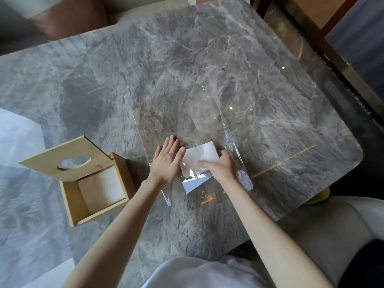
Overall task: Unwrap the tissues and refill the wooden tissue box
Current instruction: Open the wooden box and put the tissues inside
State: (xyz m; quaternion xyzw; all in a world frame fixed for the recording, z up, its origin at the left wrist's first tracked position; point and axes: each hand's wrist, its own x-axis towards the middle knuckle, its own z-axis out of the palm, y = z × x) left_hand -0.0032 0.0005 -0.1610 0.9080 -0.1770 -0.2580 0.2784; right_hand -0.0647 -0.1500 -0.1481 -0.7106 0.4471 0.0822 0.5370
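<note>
A clear plastic wrapper lies spread flat on the grey marble table. A small white stack of tissues rests on its near part, partly under folded plastic. My left hand lies flat with fingers apart on the wrapper, just left of the tissues. My right hand presses on the tissues and the folded plastic, fingers bent over them. The wooden tissue box stands to the left, its lid with an oval hole swung up. White tissues fill the box.
A brown cushion and a pale sofa sit beyond the table's far edge. A dark wood-and-metal frame runs along the right side. The table's right corner is rounded. My knees show at lower right.
</note>
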